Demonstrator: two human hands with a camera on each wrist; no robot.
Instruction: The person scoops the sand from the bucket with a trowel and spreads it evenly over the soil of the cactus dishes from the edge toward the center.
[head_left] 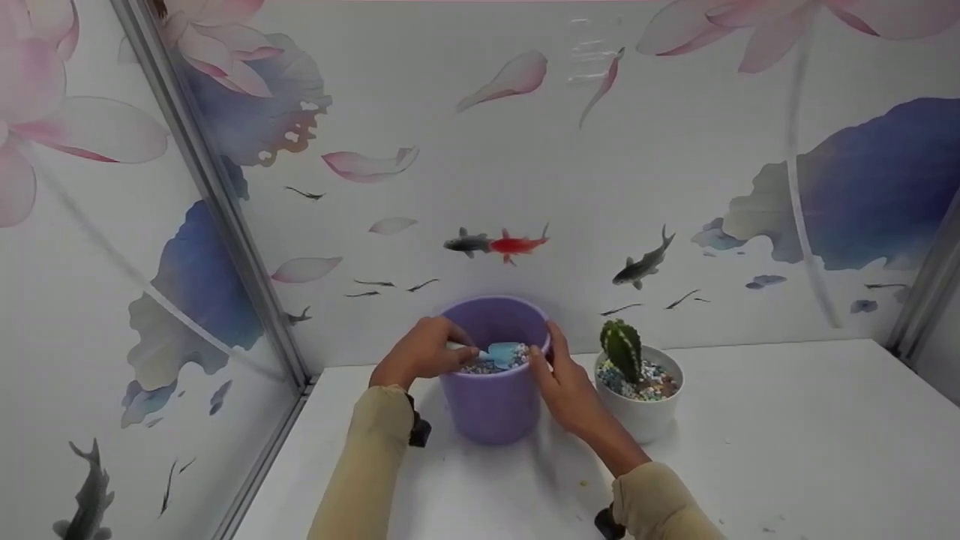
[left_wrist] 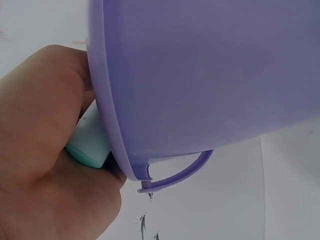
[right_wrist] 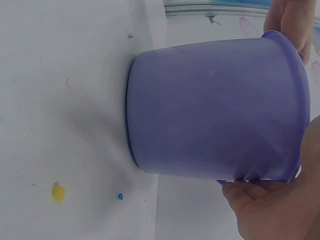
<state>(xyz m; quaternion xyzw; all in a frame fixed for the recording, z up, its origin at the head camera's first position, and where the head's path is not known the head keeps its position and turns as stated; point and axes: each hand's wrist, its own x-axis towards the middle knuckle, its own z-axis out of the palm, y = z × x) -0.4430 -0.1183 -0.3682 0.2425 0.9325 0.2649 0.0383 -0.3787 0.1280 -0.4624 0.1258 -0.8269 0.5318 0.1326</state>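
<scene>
Holding a blue scoop (head_left: 504, 354) inside the purple bucket (head_left: 491, 409)

Your scoop lies just below the bucket's rim, with coloured pebbles (head_left: 478, 368) under and around its blade; how full it is, you can't tell. Your left hand (head_left: 429, 349) has its fingers curled round the scoop's handle, while your right hand (head_left: 568, 388) grips the bucket's right rim. Beside it, on the right, stands a white pot (head_left: 641, 414) with a cactus (head_left: 621, 350), its base already ringed by pebbles, though a brown patch shows. The work looks well under way; that patch is probably what remains to cover.

Both vessels stand on a white table (head_left: 787, 427), where a yellow bit (right_wrist: 58, 192) and a blue bit (right_wrist: 120, 196) lie loose. Behind rises a white wall (head_left: 585, 180) printed with petals, fish and lotus leaves.
</scene>
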